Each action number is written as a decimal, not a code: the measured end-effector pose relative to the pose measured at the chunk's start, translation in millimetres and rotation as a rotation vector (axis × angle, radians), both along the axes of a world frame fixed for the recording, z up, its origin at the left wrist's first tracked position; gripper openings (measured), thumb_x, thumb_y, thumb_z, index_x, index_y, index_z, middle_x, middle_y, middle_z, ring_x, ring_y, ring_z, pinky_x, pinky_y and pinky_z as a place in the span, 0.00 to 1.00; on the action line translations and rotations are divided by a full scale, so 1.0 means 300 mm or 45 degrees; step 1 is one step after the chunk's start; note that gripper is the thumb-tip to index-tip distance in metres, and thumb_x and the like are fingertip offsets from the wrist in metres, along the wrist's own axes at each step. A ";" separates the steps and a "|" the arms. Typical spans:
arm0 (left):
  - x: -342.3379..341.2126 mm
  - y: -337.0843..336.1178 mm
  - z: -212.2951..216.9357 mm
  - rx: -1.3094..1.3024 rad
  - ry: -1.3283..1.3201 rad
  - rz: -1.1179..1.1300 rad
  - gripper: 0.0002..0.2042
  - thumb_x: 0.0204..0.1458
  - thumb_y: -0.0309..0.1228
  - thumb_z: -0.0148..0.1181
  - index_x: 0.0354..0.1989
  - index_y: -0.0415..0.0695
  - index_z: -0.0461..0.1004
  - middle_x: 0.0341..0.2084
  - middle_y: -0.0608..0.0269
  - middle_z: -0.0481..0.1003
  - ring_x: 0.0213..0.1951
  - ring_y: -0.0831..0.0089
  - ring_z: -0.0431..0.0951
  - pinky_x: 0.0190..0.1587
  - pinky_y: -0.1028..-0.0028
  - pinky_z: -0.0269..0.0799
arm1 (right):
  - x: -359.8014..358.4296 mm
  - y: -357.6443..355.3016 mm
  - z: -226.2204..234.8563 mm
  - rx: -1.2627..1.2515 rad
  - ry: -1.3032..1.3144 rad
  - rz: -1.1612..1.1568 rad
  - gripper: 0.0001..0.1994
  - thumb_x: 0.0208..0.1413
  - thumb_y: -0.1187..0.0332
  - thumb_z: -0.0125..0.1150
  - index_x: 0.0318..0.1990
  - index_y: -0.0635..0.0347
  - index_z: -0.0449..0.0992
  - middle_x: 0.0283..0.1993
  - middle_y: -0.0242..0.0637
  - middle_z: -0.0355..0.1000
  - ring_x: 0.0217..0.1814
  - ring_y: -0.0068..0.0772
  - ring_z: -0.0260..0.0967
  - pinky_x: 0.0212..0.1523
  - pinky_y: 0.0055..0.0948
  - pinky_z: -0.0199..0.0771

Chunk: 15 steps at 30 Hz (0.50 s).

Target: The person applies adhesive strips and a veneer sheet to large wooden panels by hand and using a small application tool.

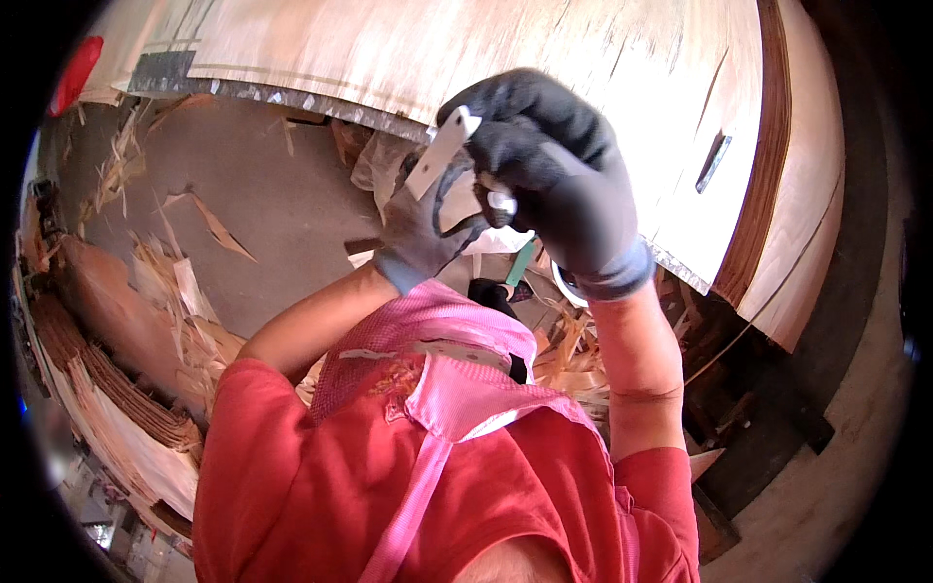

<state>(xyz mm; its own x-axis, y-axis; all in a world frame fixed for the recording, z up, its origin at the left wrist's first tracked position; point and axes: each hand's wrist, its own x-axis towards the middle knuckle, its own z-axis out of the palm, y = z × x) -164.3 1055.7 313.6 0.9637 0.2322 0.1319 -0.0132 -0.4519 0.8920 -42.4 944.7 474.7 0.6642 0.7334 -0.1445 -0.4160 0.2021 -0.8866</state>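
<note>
My right hand (pixel 554 165), in a black and grey glove, is raised close in front of the wood sheets with its fingers curled. At its fingertips is a flat pale strip (pixel 442 154) with small dark holes, slanting down to the left. A small shiny white piece (pixel 501 202) shows by the right thumb; its kind I cannot make out. Lower and to the left is my left hand (pixel 418 228), gloved alike, thumb and forefinger apart in a curve. The strip's lower end overlaps the left fingers; whether they touch it is unclear.
A stack of pale veneer sheets (pixel 389 49) spans the far side, with a dark slotted piece (pixel 714 163) lying on it. Torn veneer scraps (pixel 219 228) litter the grey floor (pixel 262 175). More veneer (pixel 107 389) is piled at left. Something red (pixel 76 76) stands far left.
</note>
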 end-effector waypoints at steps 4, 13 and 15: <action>-0.006 -0.011 -0.026 0.402 -0.101 0.046 0.31 0.45 0.41 0.69 0.58 0.44 0.67 0.54 0.54 0.71 0.57 0.53 0.69 0.63 0.51 0.57 | 0.036 -0.084 0.114 -0.120 -0.305 0.083 0.14 0.56 0.70 0.58 0.48 0.67 0.73 0.37 0.39 0.75 0.32 0.24 0.73 0.32 0.25 0.74; -0.022 0.068 -0.076 0.732 -0.117 -0.115 0.27 0.48 0.40 0.63 0.58 0.51 0.67 0.55 0.64 0.70 0.62 0.59 0.65 0.70 0.47 0.43 | 0.083 -0.730 0.579 -0.864 -2.567 -0.635 0.14 0.62 0.67 0.54 0.52 0.66 0.72 0.42 0.46 0.76 0.39 0.35 0.79 0.42 0.40 0.84; -0.019 0.075 -0.111 0.860 -0.008 -0.110 0.29 0.48 0.43 0.63 0.60 0.50 0.67 0.55 0.61 0.70 0.62 0.59 0.65 0.70 0.46 0.42 | 0.051 -0.902 0.741 -1.118 -2.696 -0.697 0.13 0.62 0.67 0.55 0.49 0.65 0.74 0.41 0.47 0.77 0.39 0.36 0.79 0.42 0.39 0.85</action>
